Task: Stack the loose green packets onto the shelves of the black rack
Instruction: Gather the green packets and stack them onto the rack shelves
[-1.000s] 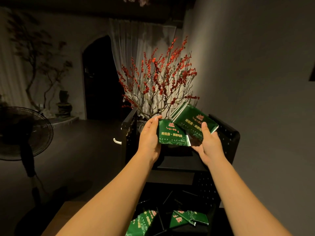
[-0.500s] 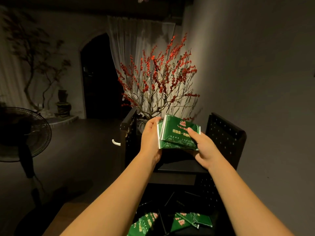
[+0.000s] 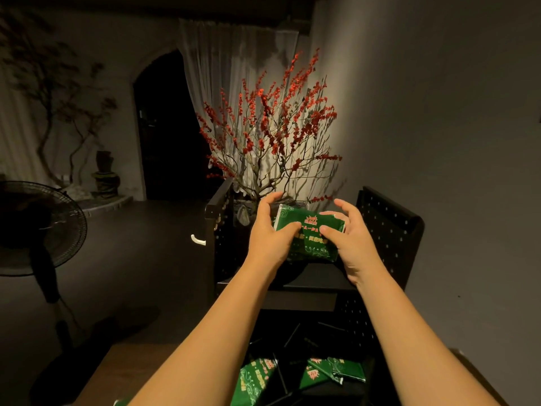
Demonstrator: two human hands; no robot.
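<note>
Both my hands hold a stack of green packets with red and yellow print above the top shelf of the black rack. My left hand grips the stack's left side, thumb on its face. My right hand holds the right side, thumb pressing the top packet and fingers spread loosely. Several loose green packets lie low in the rack, with another packet pile to their right.
A vase of red-berry branches stands just behind the rack's top. A standing fan is at the left on the dark floor. A grey wall runs close along the right. A white handle sticks out on the rack's left side.
The two separate packets, held apart a second ago, have been brought together into one stack, which has tilted flatter and lower toward the top shelf.
</note>
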